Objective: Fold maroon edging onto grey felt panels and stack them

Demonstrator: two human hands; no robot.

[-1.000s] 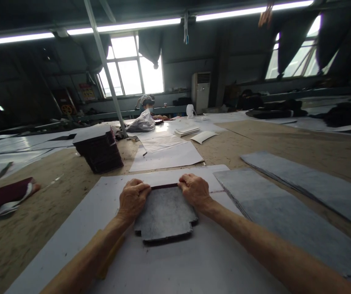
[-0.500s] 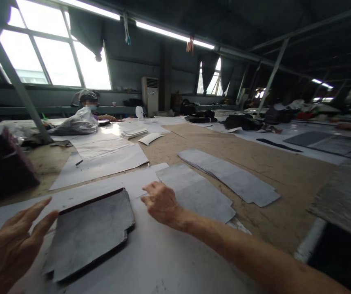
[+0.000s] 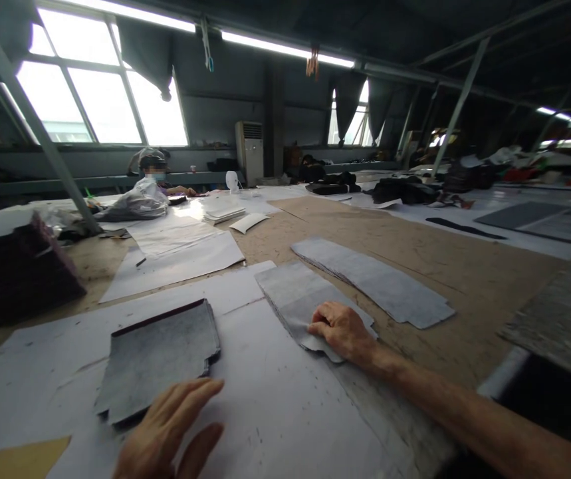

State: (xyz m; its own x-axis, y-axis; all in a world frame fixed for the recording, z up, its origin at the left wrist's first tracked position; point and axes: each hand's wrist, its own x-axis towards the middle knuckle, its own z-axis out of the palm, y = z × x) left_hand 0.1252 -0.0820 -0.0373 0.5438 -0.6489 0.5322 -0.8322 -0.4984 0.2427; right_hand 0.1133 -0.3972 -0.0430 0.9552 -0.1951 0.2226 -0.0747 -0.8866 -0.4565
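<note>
My right hand (image 3: 345,334) is on a stack of long grey sheets (image 3: 292,287) right of centre. Its fingers are curled and pinch the top grey sheet, which looks slightly buckled beside the thumb. My left hand (image 3: 170,432) is open, fingers stretched out, near the front edge of a second stack of grey pieces (image 3: 160,362). Those pieces have notched corners and a dark raised edge at the back. Whether the left fingertips touch that stack I cannot tell. Both stacks lie on white paper (image 3: 260,399).
Another stack of long grey sheets (image 3: 369,279) lies on brown board (image 3: 415,246). A tall dark stack (image 3: 20,273) stands at left, and a tan piece (image 3: 23,459) shows at the near left corner. A person (image 3: 153,173) sits across the table behind a plastic bag (image 3: 138,199).
My right hand has moved right onto the long grey sheets and its fingers have closed. My left hand has moved right, in front of the notched stack. The view has shifted a little.
</note>
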